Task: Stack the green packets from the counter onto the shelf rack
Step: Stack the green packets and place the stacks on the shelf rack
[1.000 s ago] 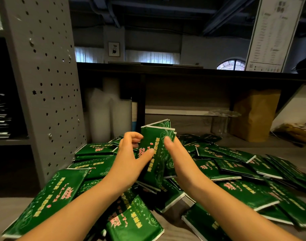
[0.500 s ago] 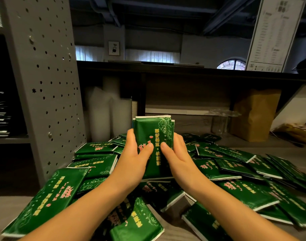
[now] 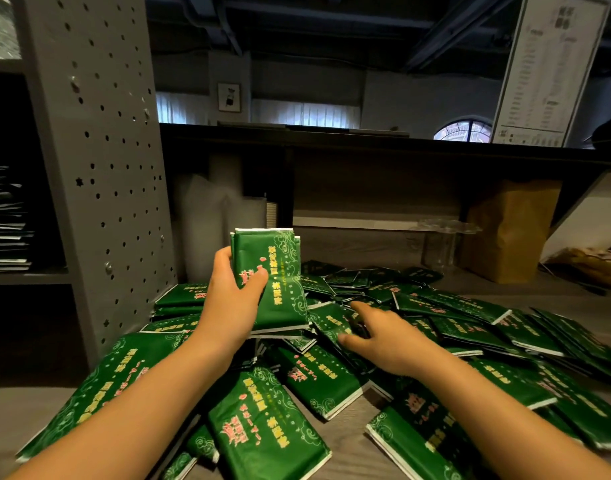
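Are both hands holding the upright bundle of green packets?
No, only the left hand grips the upright bundle of green packets; the right hand hovers over loose green packets.

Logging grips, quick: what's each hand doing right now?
Left hand: holds a packet bundle upright.
Right hand: open, over the pile, holding nothing.

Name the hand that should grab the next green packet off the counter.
Probably right: the right hand is empty over the loose green packets; the left hand grips the upright bundle of packets.
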A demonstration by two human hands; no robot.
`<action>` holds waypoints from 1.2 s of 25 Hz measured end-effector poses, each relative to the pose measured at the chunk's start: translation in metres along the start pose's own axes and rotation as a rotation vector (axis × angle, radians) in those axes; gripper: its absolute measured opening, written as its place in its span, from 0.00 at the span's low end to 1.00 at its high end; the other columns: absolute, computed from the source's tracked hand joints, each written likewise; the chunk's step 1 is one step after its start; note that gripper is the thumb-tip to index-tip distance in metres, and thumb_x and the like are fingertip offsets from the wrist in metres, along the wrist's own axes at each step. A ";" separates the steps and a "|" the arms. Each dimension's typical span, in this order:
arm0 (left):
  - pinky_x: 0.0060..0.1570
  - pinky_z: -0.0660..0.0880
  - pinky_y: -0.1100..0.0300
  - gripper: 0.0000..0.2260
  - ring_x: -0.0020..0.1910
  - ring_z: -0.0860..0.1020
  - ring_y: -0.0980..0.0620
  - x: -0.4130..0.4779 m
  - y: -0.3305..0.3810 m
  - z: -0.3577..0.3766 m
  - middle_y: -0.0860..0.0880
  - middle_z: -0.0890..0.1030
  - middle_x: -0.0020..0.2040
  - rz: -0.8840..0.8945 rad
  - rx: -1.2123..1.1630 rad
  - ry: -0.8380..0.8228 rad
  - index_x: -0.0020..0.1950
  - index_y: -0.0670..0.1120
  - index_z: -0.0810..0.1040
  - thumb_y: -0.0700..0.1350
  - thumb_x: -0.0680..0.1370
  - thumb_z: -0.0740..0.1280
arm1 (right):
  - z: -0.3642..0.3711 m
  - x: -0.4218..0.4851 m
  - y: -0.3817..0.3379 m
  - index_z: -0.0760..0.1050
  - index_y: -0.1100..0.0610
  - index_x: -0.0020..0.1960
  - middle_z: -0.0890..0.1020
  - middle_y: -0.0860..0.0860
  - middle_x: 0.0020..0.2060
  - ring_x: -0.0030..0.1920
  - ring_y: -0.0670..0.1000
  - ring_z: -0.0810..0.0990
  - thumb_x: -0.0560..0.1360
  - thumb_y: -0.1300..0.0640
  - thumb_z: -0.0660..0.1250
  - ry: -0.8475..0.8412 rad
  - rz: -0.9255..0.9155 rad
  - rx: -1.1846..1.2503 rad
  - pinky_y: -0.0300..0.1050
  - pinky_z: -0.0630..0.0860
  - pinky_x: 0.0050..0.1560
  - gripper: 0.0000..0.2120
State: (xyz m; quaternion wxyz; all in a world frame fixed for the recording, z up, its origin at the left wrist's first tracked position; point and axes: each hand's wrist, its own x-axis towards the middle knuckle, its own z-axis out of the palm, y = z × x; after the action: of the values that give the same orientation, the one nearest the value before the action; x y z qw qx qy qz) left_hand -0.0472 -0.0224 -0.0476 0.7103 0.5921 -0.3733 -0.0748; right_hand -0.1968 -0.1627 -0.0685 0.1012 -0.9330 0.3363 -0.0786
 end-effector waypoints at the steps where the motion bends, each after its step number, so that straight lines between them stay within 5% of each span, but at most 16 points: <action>1: 0.54 0.76 0.45 0.09 0.53 0.78 0.46 0.000 0.000 0.000 0.50 0.77 0.51 -0.012 0.001 0.002 0.54 0.54 0.68 0.41 0.79 0.62 | -0.001 -0.001 0.000 0.50 0.54 0.77 0.68 0.56 0.70 0.68 0.57 0.67 0.76 0.41 0.62 -0.037 0.007 0.002 0.54 0.68 0.67 0.37; 4: 0.51 0.77 0.48 0.08 0.52 0.78 0.45 0.000 0.001 0.001 0.50 0.77 0.49 -0.042 -0.002 -0.009 0.55 0.51 0.67 0.40 0.79 0.61 | -0.008 -0.005 -0.004 0.50 0.55 0.77 0.63 0.57 0.73 0.72 0.58 0.60 0.74 0.41 0.65 -0.006 0.038 -0.045 0.53 0.62 0.71 0.40; 8: 0.51 0.77 0.48 0.09 0.51 0.78 0.46 -0.003 0.003 0.002 0.49 0.77 0.49 -0.042 0.002 -0.026 0.49 0.56 0.67 0.40 0.79 0.61 | -0.008 -0.012 -0.019 0.69 0.55 0.66 0.75 0.54 0.61 0.61 0.55 0.73 0.77 0.38 0.58 0.084 -0.021 -0.081 0.51 0.72 0.61 0.26; 14: 0.52 0.77 0.48 0.10 0.52 0.78 0.46 -0.004 0.001 0.003 0.48 0.78 0.50 -0.046 -0.005 -0.041 0.48 0.56 0.67 0.40 0.79 0.61 | 0.016 -0.002 -0.024 0.59 0.55 0.72 0.68 0.55 0.68 0.68 0.59 0.65 0.74 0.33 0.56 0.078 0.071 -0.244 0.56 0.68 0.63 0.36; 19: 0.53 0.77 0.45 0.09 0.52 0.79 0.44 -0.003 0.002 0.002 0.47 0.78 0.51 -0.040 -0.007 -0.028 0.49 0.56 0.68 0.41 0.79 0.62 | 0.005 0.002 -0.014 0.73 0.54 0.59 0.77 0.53 0.54 0.55 0.56 0.76 0.78 0.46 0.60 0.205 0.029 -0.163 0.49 0.75 0.49 0.15; 22: 0.50 0.78 0.47 0.09 0.51 0.79 0.45 -0.003 0.002 0.003 0.48 0.78 0.50 -0.046 -0.017 -0.033 0.53 0.53 0.69 0.40 0.79 0.62 | -0.014 -0.003 -0.006 0.76 0.52 0.50 0.80 0.50 0.40 0.39 0.52 0.78 0.79 0.52 0.59 0.373 0.007 -0.031 0.43 0.70 0.33 0.08; 26: 0.47 0.79 0.52 0.09 0.49 0.80 0.48 -0.008 0.003 0.008 0.48 0.79 0.51 -0.043 -0.008 -0.070 0.55 0.52 0.71 0.39 0.79 0.62 | -0.034 -0.008 -0.002 0.75 0.49 0.57 0.81 0.43 0.46 0.44 0.42 0.81 0.79 0.59 0.61 0.533 -0.181 0.593 0.39 0.79 0.42 0.09; 30: 0.49 0.78 0.48 0.09 0.50 0.80 0.46 -0.012 0.004 0.012 0.47 0.79 0.51 -0.104 -0.044 -0.067 0.53 0.53 0.70 0.39 0.79 0.61 | -0.038 -0.018 -0.018 0.72 0.42 0.52 0.83 0.38 0.40 0.41 0.38 0.82 0.80 0.63 0.59 0.495 -0.280 1.129 0.34 0.78 0.37 0.15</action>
State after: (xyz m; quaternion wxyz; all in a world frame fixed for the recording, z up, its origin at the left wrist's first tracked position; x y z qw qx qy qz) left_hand -0.0647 -0.0242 -0.0493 0.7052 0.5922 -0.3639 -0.1396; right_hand -0.2080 -0.1426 -0.0292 0.4858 -0.7252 0.1309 -0.4699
